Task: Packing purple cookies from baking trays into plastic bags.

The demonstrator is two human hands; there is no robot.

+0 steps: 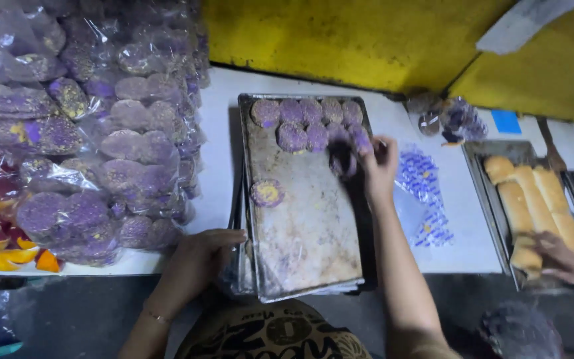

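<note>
A worn metal baking tray lies on the white table, with several round purple buns along its far end and one bun with a yellow centre alone at its left side. My right hand reaches over the tray's far right and is closed on a purple bun, which looks blurred. My left hand rests at the tray's near left corner, fingers on its edge and on a clear bag there.
A tall heap of bagged purple buns fills the table's left. Printed clear bags lie right of the tray. Another person's hand touches long pale bread loaves on a second tray. A yellow wall stands behind.
</note>
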